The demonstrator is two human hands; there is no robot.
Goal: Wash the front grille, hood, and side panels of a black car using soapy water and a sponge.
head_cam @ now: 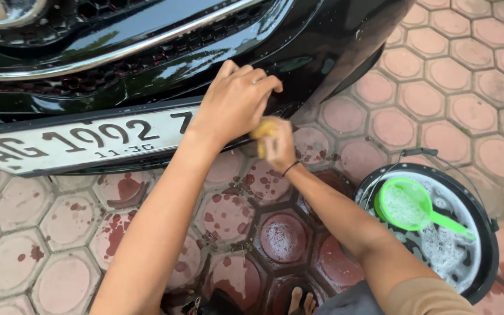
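Yellow sponge (265,129), small and soft-looking, shows only in part, a rounded lump of it peeking out between the two hands just under the lower edge of the black car bumper (147,76). The right hand (278,146) is closed around the sponge from below, fingers curled over it, a thin dark band on the wrist. The left hand (234,105) lies flat against the bumper right above the sponge, fingers bent and held together, its heel touching the sponge's top. The bumper is glossy and wet, reflecting light, with a chrome strip running across it higher up and a white number plate (83,143) fixed to it just left of the hands. Below the bumper the floor is paved in reddish hexagonal pavers (468,64), those under the hands dark with water and flecked with foam. Well to the right of the bumper's corner stands a black bucket (488,256) of soapy water, with a bright green plastic scoop (406,204) resting in the suds. Bare toes (301,303) show on the wet paving below the bumper.
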